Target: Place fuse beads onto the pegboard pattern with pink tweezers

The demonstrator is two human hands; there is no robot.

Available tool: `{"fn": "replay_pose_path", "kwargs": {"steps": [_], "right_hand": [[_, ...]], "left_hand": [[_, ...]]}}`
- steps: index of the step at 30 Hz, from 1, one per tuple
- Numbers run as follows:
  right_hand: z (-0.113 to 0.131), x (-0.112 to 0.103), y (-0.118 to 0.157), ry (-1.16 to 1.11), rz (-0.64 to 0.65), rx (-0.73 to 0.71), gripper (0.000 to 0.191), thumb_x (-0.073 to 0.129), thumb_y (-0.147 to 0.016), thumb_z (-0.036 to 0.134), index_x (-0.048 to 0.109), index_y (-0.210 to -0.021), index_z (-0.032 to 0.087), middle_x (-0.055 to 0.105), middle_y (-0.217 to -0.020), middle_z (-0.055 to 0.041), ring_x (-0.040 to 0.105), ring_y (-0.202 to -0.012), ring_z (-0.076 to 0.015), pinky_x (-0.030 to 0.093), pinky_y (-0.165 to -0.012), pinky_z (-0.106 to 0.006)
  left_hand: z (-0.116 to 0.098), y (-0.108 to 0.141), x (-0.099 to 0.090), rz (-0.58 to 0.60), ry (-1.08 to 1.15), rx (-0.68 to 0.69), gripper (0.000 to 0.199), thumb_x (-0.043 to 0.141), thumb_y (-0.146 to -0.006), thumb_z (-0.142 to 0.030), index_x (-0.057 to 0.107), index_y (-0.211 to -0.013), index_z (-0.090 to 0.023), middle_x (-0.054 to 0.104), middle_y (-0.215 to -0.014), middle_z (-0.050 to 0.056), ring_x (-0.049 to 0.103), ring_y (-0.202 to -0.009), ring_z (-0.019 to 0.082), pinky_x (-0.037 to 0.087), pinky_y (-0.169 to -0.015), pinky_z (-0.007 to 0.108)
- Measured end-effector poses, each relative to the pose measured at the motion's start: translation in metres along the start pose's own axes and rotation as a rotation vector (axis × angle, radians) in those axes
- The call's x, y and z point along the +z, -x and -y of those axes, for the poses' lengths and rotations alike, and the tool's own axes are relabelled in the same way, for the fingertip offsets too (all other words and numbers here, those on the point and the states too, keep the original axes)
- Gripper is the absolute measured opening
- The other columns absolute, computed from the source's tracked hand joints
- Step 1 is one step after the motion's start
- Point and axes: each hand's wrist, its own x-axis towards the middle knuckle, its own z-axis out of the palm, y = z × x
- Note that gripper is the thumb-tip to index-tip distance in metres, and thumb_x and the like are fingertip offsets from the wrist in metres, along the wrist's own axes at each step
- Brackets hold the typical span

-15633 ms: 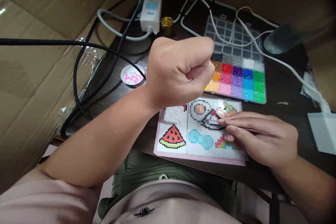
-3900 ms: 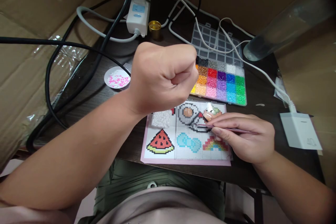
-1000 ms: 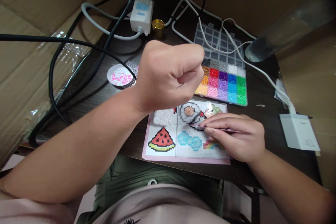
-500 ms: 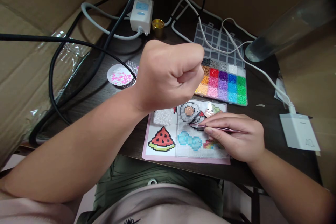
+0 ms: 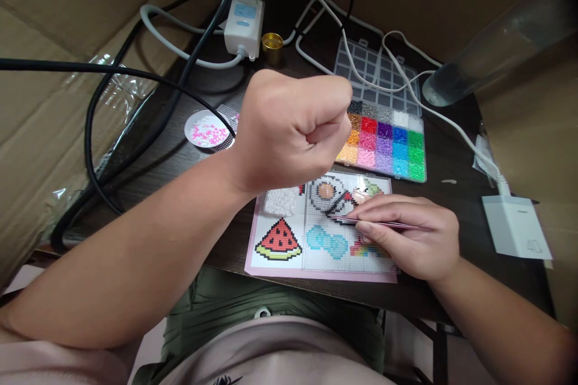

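Fingers of the right hand pinch tweezers, likely light, springy, best gripped mid-shaft. Tips point to nine o'clock, over the pegboard; contact unclear. Left hand: clenched, contents unseen. Bead box: eleven o'clock from the right hand.

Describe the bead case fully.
The bead case looks like clear plastic, lying flat and open on the dark table, its gridded lid folded back behind. Compartments hold beads sorted by colour: greys, white, reds, purples, blues, greens. White cables cross the lid. The left hand hides its left end; contact there can't be seen.
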Motion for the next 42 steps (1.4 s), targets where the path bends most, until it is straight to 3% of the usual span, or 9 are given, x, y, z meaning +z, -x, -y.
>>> {"fn": "replay_pose_path", "kwargs": {"steps": [8, 13, 25, 33, 38, 42], "right_hand": [[-0.001, 0.001, -0.001, -0.021, 0.022, -0.034, 0.027, 0.097, -0.097, 0.003, 0.101, -0.101, 0.029, 0.1, -0.098, -0.004, 0.099, -0.082, -0.0254, 0.086, -0.096, -0.037], [-0.001, 0.001, -0.001, 0.005, 0.035, -0.039, 0.022, 0.099, -0.099, 0.007, 0.101, -0.1, 0.029, 0.099, -0.096, -0.0051, 0.098, -0.079, -0.0271, 0.087, -0.094, -0.04], [0.0, 0.001, -0.002, -0.015, 0.004, -0.04, 0.027, 0.097, -0.097, 0.002, 0.101, -0.099, 0.029, 0.1, -0.097, -0.0031, 0.099, -0.082, -0.0255, 0.087, -0.097, -0.036], [0.0, 0.001, 0.002, -0.004, -0.015, -0.04, 0.029, 0.095, -0.098, 0.0, 0.1, -0.099, 0.029, 0.099, -0.096, -0.0023, 0.099, -0.082, -0.0257, 0.087, -0.096, -0.037], [0.0, 0.003, 0.004, -0.013, -0.043, -0.024, 0.031, 0.094, -0.096, -0.002, 0.099, -0.1, 0.029, 0.099, -0.096, -0.0003, 0.099, -0.083, -0.0238, 0.086, -0.1, -0.035], [-0.001, 0.005, 0.005, -0.02, -0.05, -0.031, 0.03, 0.094, -0.096, -0.001, 0.098, -0.099, 0.028, 0.1, -0.097, 0.0002, 0.099, -0.084, -0.0224, 0.084, -0.104, -0.032]], "left_hand": [[-0.005, 0.0, -0.002, 0.036, -0.002, -0.032, 0.048, 0.064, -0.098, -0.004, 0.024, -0.081, -0.025, 0.028, -0.066, -0.007, 0.036, -0.05, 0.003, 0.033, -0.051, 0.023], [-0.011, -0.004, -0.004, 0.006, -0.003, -0.047, 0.053, 0.063, -0.097, 0.002, 0.02, -0.083, -0.026, 0.018, -0.069, -0.007, 0.024, -0.05, 0.001, 0.015, -0.049, 0.025], [-0.006, -0.004, -0.003, -0.018, 0.029, -0.009, 0.052, 0.067, -0.097, -0.003, 0.022, -0.08, -0.026, 0.02, -0.064, -0.008, 0.022, -0.046, 0.002, 0.025, -0.043, 0.022], [-0.009, -0.002, -0.003, 0.009, -0.032, -0.037, 0.048, 0.062, -0.1, -0.005, 0.025, -0.08, -0.026, 0.023, -0.065, -0.007, 0.031, -0.047, 0.001, 0.021, -0.043, 0.02], [-0.011, 0.0, -0.001, 0.008, -0.046, -0.043, 0.044, 0.057, -0.105, -0.005, 0.027, -0.08, -0.024, 0.029, -0.068, -0.005, 0.051, -0.052, 0.002, 0.029, -0.049, 0.017], [-0.012, -0.001, -0.001, 0.002, -0.015, -0.047, 0.046, 0.057, -0.102, -0.001, 0.024, -0.081, -0.024, 0.031, -0.068, -0.005, 0.056, -0.055, 0.002, 0.035, -0.052, 0.017]]}}
